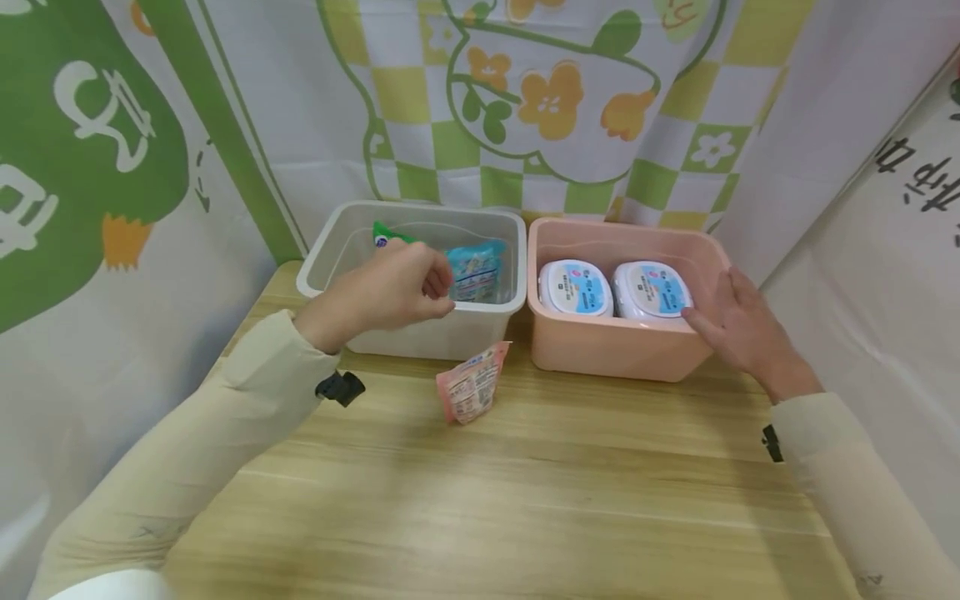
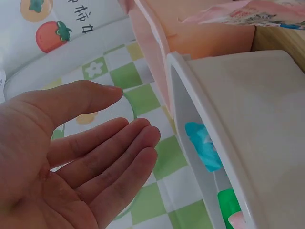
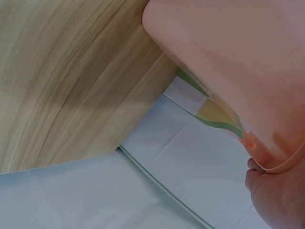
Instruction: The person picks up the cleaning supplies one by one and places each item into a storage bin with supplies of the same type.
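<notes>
Over the front of the white bin, my left hand hangs with loosely bent fingers. The left wrist view shows nothing between its thumb and fingers. Inside that bin lie a green packet, partly hidden by the hand, and a blue packet. A pink packet with printed text leans upright on the table near the gap between the bins. My right hand holds the front right corner of the pink bin. Two white tubs with blue labels, a left tub and a right tub, sit inside it.
Both bins stand side by side at the back of the wooden table. Behind them hangs a printed curtain with green checks and flowers. White printed cloth also closes off the left and right sides.
</notes>
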A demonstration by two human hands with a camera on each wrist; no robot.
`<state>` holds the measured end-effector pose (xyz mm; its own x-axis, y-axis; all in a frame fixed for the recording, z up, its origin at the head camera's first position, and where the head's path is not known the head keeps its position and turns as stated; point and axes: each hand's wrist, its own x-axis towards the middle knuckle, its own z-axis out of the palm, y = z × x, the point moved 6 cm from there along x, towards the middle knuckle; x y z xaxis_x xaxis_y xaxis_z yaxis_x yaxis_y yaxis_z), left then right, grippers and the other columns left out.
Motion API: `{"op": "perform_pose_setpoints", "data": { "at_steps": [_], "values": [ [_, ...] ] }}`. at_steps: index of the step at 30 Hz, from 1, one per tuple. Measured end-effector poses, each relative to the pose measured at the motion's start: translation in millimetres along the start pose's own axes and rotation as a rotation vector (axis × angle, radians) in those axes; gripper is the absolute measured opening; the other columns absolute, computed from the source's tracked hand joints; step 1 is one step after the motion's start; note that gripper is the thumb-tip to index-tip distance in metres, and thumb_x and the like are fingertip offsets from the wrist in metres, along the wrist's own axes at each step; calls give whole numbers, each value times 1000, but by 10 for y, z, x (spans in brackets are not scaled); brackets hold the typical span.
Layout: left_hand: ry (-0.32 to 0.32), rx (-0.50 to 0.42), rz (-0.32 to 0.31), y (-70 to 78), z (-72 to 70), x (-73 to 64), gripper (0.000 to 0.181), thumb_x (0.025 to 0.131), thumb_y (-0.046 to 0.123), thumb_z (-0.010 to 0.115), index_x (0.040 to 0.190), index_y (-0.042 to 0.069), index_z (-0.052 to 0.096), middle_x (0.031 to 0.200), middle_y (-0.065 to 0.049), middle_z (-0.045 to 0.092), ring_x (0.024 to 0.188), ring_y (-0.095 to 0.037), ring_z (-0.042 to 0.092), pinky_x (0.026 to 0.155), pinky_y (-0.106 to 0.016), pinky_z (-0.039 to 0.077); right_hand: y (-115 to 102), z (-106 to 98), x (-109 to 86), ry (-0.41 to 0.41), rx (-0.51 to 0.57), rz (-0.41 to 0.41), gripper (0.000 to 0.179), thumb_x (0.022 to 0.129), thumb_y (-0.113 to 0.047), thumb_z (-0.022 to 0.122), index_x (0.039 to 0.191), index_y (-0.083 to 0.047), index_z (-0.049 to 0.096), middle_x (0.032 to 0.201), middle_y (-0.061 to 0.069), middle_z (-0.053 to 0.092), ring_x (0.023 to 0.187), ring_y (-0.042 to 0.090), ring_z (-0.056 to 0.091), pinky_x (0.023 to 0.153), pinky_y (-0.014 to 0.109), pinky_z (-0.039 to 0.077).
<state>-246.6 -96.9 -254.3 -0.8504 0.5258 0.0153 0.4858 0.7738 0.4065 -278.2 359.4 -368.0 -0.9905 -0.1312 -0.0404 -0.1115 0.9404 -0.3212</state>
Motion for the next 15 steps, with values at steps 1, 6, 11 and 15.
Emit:
{"op": "perform_pose_setpoints", "data": {
  "at_steps": [1,6,11,15],
  "values": [
    [1,11,4,8,13,-18,20,94,15,76,106,-1,75,103,-12,80,100,-24,77,93,-41,62,9,-4,3,2,-1,0,105,107,-66,35,160,8,-18,171,32,-20,160,56,-6,126,74,8],
    [11,-16,67,56,87,-132,18,92,11,77,103,-3,76,99,-13,80,96,-24,77,91,-42,63,37,-7,18,0,9,7,106,106,-67,35,161,6,-19,171,30,-23,160,55,-8,126,75,7],
    [33,-48,113,52,195,-237,14,89,7,77,98,-3,76,94,-14,81,92,-24,78,105,-50,57,50,11,14,-6,19,19,106,106,-68,36,161,4,-20,171,27,-25,160,55,-9,126,75,6],
    [32,-72,103,14,293,-328,14,90,7,77,100,-3,77,94,-13,81,90,-23,78,104,-49,58,55,12,6,-15,22,32,106,106,-68,36,161,2,-21,171,25,-27,160,55,-9,125,76,6]
  ]
}}
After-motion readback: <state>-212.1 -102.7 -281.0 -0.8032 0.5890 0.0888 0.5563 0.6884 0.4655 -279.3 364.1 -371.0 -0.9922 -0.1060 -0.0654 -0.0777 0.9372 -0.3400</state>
